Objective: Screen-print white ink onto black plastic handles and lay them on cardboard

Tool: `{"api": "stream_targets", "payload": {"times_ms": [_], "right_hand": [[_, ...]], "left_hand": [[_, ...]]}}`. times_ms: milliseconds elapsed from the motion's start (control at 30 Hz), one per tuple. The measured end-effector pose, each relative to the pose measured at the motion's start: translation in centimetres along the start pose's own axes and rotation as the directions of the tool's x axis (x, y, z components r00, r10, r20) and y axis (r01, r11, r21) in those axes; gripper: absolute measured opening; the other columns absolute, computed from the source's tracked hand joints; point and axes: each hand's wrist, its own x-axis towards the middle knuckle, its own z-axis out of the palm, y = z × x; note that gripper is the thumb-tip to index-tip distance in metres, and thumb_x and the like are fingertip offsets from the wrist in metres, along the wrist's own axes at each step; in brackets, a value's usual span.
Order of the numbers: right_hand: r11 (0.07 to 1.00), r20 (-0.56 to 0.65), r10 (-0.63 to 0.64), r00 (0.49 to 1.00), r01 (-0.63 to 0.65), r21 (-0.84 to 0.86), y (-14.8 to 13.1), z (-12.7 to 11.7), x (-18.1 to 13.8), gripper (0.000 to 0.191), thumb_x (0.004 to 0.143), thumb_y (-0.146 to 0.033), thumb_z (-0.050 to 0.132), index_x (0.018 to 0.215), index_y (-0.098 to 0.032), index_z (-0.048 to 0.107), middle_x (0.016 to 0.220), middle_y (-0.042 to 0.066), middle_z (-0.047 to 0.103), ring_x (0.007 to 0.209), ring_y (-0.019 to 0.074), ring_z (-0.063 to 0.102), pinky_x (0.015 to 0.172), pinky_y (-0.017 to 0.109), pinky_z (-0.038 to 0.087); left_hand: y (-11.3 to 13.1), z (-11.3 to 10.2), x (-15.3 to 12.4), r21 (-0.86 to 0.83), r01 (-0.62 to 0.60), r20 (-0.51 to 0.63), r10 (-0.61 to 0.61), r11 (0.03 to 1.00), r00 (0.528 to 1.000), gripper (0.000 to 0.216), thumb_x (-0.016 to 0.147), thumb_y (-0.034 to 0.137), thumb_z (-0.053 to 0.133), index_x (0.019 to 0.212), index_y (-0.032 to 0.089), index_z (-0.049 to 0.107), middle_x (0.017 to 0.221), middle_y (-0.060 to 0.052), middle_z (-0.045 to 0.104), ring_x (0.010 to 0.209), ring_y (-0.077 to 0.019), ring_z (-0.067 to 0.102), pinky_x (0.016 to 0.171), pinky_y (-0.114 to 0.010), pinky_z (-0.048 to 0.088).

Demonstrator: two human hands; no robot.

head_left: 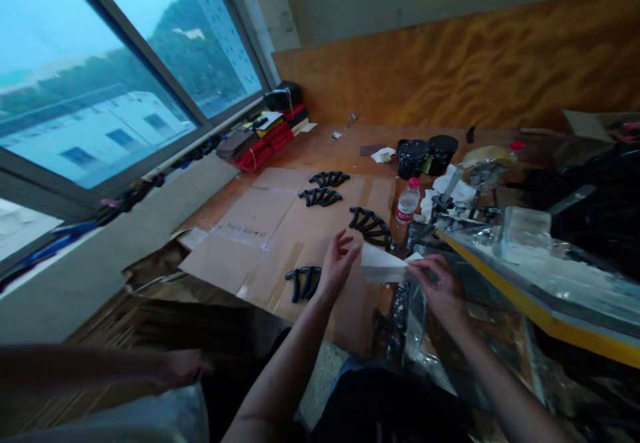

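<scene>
A folded white sheet point(383, 263), paper or thin cloth, spans the space between my hands above the cardboard's right edge. My right hand point(443, 289) pinches its right corner between thumb and fingers. At the sheet's left edge is my left hand point(343, 259), its fingers bent and apart; I see no clear grip on the sheet. Just beyond, a fan of black curved handle-like pieces point(370, 223) lies on the cardboard point(265, 213). Another such group point(303, 283) is partly hidden by my left wrist, and two more groups point(323, 196) lie farther back.
A red-capped bottle point(408, 203) and black containers point(413, 157) stand behind. On the right are a yellow-edged frame point(540, 309) and a tape roll point(487, 156). Red bundles point(265, 149) sit by the window. Another person's hand point(185, 367) is at lower left.
</scene>
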Motion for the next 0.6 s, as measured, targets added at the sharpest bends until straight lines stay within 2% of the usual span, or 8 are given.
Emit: {"api": "stream_targets", "payload": {"times_ms": [67, 133, 233, 333, 400, 467, 533, 600], "right_hand": [[1.000, -0.001, -0.001, 1.000, 0.001, -0.027, -0.3, -1.1, -1.1, 0.023, 0.084, -0.043, 0.059, 0.078, -0.023, 0.068, 0.091, 0.005, 0.060, 0.088, 0.0214, 0.058, 0.083, 0.037, 0.047], [0.999, 0.027, 0.000, 1.000, 0.001, -0.040, -0.8, -2.3, -2.1, 0.023, 0.085, -0.042, 0.058, 0.078, -0.022, 0.067, 0.107, 0.008, 0.059, 0.103, 0.0241, 0.056, 0.092, 0.041, 0.043], [1.000, 0.153, 0.012, 0.988, -0.014, 0.013, -1.4, -3.9, -3.3, 0.021, 0.086, -0.040, 0.056, 0.078, -0.023, 0.065, 0.120, 0.007, 0.058, 0.116, 0.0258, 0.052, 0.101, 0.043, 0.037], [0.987, 0.297, 0.087, 0.951, -0.122, 0.102, -1.3, -5.2, -4.2, 0.021, 0.087, -0.040, 0.055, 0.082, -0.023, 0.065, 0.105, 0.006, 0.066, 0.107, 0.0239, 0.058, 0.096, 0.040, 0.040], [0.965, 0.330, 0.190, 0.925, -0.238, 0.112, -1.0, -5.7, -4.5, 0.023, 0.085, -0.044, 0.057, 0.085, -0.022, 0.066, 0.096, 0.006, 0.068, 0.098, 0.0235, 0.061, 0.090, 0.038, 0.044], [0.920, 0.323, 0.308, 0.895, -0.367, 0.139, -0.6, -5.9, -4.8, 0.029, 0.078, -0.048, 0.063, 0.089, -0.021, 0.066, 0.092, 0.006, 0.069, 0.090, 0.0230, 0.063, 0.082, 0.036, 0.046], [0.833, 0.335, 0.418, 0.845, -0.503, 0.230, -0.3, -5.7, -4.9, 0.044, 0.070, -0.050, 0.071, 0.102, -0.020, 0.064, 0.091, 0.005, 0.069, 0.082, 0.0218, 0.064, 0.074, 0.033, 0.048], [0.707, 0.415, 0.496, 0.763, -0.632, 0.317, -0.1, -5.2, -5.1, 0.065, 0.064, -0.049, 0.076, 0.120, -0.021, 0.057, 0.092, 0.005, 0.070, 0.076, 0.0204, 0.064, 0.067, 0.031, 0.049]], "left_hand": [[0.1, 0.6, -2.4, 0.258, -0.211, -0.055, 0.233, 0.943, 0.971, 0.056, 0.082, 0.041, 0.062, 0.132, 0.021, 0.047, 0.134, -0.014, 0.051, 0.107, -0.0217, 0.056, 0.079, -0.034, 0.050], [0.4, 1.7, -4.7, 0.451, -0.431, 0.086, 0.442, 0.782, 0.893, 0.049, 0.082, 0.042, 0.063, 0.126, 0.023, 0.054, 0.139, -0.012, 0.049, 0.123, -0.0253, 0.047, 0.098, -0.043, 0.043], [0.4, 3.9, -7.3, 0.533, -0.632, 0.333, 0.548, 0.562, 0.768, 0.045, 0.079, 0.044, 0.067, 0.119, 0.024, 0.060, 0.126, -0.009, 0.061, 0.121, -0.0246, 0.050, 0.108, -0.046, 0.033], [-0.2, 5.6, -8.6, 0.554, -0.654, 0.439, 0.487, 0.514, 0.755, 0.026, 0.086, 0.040, 0.061, 0.105, 0.024, 0.067, 0.096, -0.006, 0.072, 0.099, -0.0206, 0.063, 0.106, -0.044, 0.035], [-0.6, 6.2, -8.8, 0.584, -0.614, 0.468, 0.397, 0.531, 0.789, 0.021, 0.089, 0.037, 0.056, 0.095, 0.021, 0.070, 0.082, -0.005, 0.072, 0.083, -0.0180, 0.066, 0.093, -0.036, 0.044], [-0.7, 6.2, -9.0, 0.616, -0.544, 0.469, 0.290, 0.570, 0.834, 0.023, 0.089, 0.038, 0.055, 0.094, 0.021, 0.070, 0.076, -0.004, 0.071, 0.073, -0.0166, 0.066, 0.074, -0.027, 0.047], [-0.5, 6.1, -9.1, 0.633, -0.470, 0.463, 0.186, 0.615, 0.867, 0.024, 0.090, 0.039, 0.054, 0.096, 0.021, 0.070, 0.075, -0.003, 0.071, 0.069, -0.0158, 0.066, 0.061, -0.023, 0.043], [-0.2, 5.9, -9.1, 0.624, -0.423, 0.471, 0.116, 0.657, 0.875, 0.024, 0.090, 0.037, 0.053, 0.096, 0.021, 0.070, 0.074, -0.002, 0.071, 0.068, -0.0144, 0.065, 0.058, -0.021, 0.040]]}}
